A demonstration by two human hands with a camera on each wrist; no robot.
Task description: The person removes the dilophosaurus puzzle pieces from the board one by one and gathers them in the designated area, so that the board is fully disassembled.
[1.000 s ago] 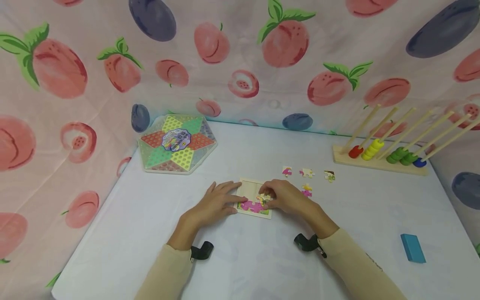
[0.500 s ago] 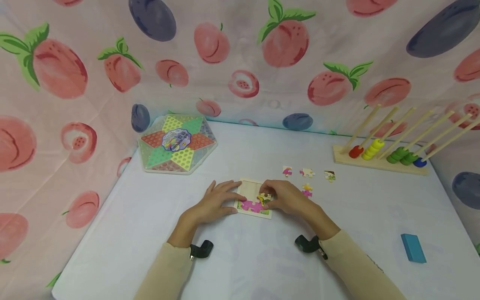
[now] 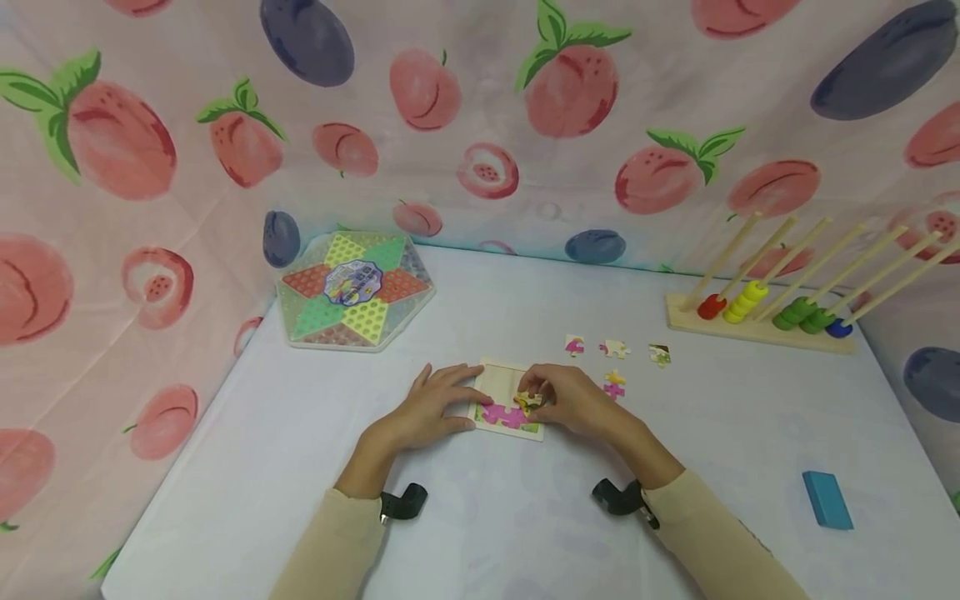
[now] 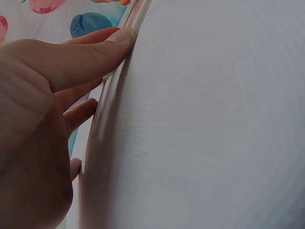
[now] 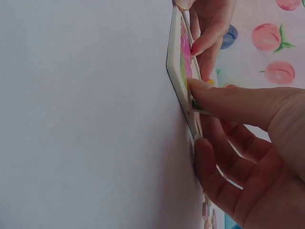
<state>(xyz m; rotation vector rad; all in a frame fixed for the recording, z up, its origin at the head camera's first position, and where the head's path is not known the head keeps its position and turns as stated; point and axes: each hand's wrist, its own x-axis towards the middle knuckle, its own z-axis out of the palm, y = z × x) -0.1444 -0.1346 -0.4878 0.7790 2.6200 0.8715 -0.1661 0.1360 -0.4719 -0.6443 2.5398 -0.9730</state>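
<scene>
A small wooden puzzle tray (image 3: 495,382) lies on the table, with pink joined pieces (image 3: 504,415) along its near side. My left hand (image 3: 429,407) rests on the tray's left edge, fingers stretched; the index fingertip touches near the pink pieces. In the left wrist view, the thumb (image 4: 121,40) lies against the tray's rim. Over the tray's right side, my right hand (image 3: 576,402) pinches a yellow-and-green puzzle piece (image 3: 528,401) between thumb and fingers. The right wrist view shows that piece (image 5: 201,110) slightly tilted under the thumb; its far part is hidden.
Several loose puzzle pieces (image 3: 615,347) lie beyond and right of the tray. A hexagonal Chinese checkers board (image 3: 322,321) sits at the back left. A wooden bead rack (image 3: 757,329) stands at the back right, and a blue block (image 3: 827,500) lies at the right.
The pinched piece has turned and tilted slightly in my right fingers, staying above the same side of the tray. My left hand keeps its place on the tray.
</scene>
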